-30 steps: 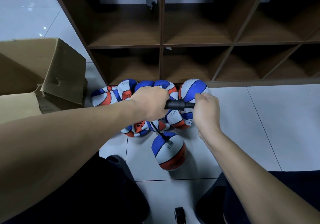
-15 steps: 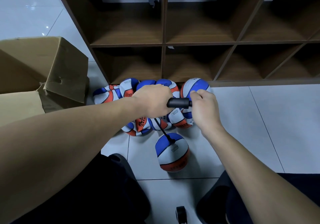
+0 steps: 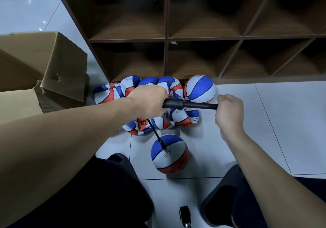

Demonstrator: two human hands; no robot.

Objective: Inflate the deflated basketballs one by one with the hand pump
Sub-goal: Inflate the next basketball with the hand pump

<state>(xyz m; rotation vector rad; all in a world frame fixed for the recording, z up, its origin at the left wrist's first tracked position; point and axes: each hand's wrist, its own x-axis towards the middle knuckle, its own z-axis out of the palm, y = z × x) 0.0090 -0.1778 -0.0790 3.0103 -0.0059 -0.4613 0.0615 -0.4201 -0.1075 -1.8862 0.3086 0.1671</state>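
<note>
The wooden cubby shelf [image 3: 202,37] is taken as the landmark; its lower compartments are seen open and bare, and the cardboard box [image 3: 44,72] stands to the left of it with a flap hanging toward the shelf's corner. Against the foot of the shelf a pile of deflated basketballs [image 3: 134,93] is heaped, with one round ball [image 3: 200,91] at the pile's right end; the ball being filled [image 3: 169,154] lies on the tiled floor [image 3: 282,130], in front of the shelf and nearer the person than the pile. The hand pump [image 3: 173,103] is held level in front of the shelf, above the pile; its barrel is gripped by the left hand [image 3: 148,102], fingers wrapped fully round it; the rod [image 3: 201,105] is drawn out, its handle hidden inside the closed fist of the right hand [image 3: 229,112]. A thin hose [image 3: 155,130] runs from the barrel down to the ball's valve.

The needle could probably be pulled out or bent if the barrel were jerked away from the shelf, since nothing steadies the ball and it may roll; a skewed push might bind the rod. Open tile is left to the right of the pile; toward the box, room is tight.
</note>
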